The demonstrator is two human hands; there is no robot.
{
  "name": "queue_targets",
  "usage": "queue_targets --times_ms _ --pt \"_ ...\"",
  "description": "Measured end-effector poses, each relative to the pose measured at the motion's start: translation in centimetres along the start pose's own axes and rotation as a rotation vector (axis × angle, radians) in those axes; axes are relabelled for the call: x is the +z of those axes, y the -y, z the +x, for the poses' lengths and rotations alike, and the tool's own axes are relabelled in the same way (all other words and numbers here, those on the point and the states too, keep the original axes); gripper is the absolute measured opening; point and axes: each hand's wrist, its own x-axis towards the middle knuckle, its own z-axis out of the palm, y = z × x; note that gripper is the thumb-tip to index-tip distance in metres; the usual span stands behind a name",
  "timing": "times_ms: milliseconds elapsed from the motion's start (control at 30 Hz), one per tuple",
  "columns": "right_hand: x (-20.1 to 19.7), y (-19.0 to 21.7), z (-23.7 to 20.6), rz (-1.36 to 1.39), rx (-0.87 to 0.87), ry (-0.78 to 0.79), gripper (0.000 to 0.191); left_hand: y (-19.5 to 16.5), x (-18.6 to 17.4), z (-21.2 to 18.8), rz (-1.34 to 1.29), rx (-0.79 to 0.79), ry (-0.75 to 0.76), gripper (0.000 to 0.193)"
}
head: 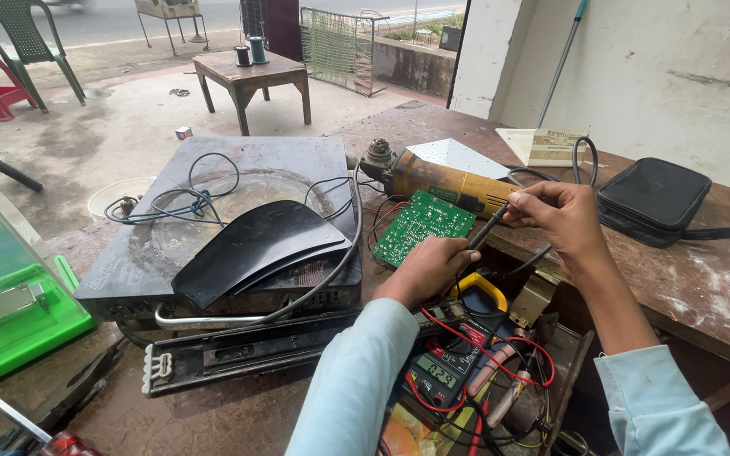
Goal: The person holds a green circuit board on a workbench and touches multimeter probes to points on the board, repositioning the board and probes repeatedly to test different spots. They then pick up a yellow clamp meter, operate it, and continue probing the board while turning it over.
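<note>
Green plastic marks the far left: a translucent case (pixel 6 295) sits at the edge of the rusty bench (pixel 213 414), with a screwdriver (pixel 19 422) lying below it. Next comes a black flat appliance (pixel 213 245), its top dusty, with a loose tangle of thin wire (pixel 187 198) and a curved black panel (pixel 255 245) lying on it. A metal drawer slide (pixel 230 355) lies along its front edge. Just right of it, a green circuit board (pixel 422 224) stands tilted, leaning toward a yellow angle grinder (pixel 441 181) behind. The left hand (pixel 428 266) grips the board's lower right edge, fingers closed on it. The right hand (pixel 559 215) is pinched shut around a black probe (pixel 490 224), whose tip points down toward the board's right edge; whether it touches cannot be told. Below the hands, a multimeter (pixel 449 359) with red and black leads lies in an open drawer. Farther right, a black zip pouch (pixel 652 198) rests on the bench.
</note>
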Motion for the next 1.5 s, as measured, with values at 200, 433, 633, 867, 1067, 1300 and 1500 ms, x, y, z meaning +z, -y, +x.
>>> queue_targets --times_ms 200,433,633,867,1067,1300,1500 --pt "0.2 0.4 -0.1 -0.016 0.014 0.003 0.013 -0.2 0.0 -0.2 0.023 -0.047 0.012 0.038" --pt "0.3 0.9 -0.2 -0.088 0.040 0.025 0.016 -0.2 0.0 -0.2 0.042 -0.050 0.015 0.039" --pt "0.3 1.0 -0.2 -0.026 0.074 0.036 0.016 -0.4 0.1 -0.3 0.017 -0.047 -0.016 0.039" --pt "0.4 0.7 0.0 -0.029 0.031 0.028 0.014 -0.4 -0.1 -0.4 -0.037 -0.074 0.004 0.040" --pt "0.8 1.2 -0.2 -0.175 0.022 -0.004 0.016 0.1 -0.2 -0.1 -0.041 -0.029 0.006 0.040" --pt "1.2 1.4 -0.4 -0.165 0.019 -0.006 0.016 0.5 0.1 0.0 -0.024 -0.026 -0.001 0.040" --pt "1.2 1.3 -0.4 -0.130 0.013 0.010 0.017 0.9 0.3 0.0 -0.012 -0.020 -0.008 0.040"
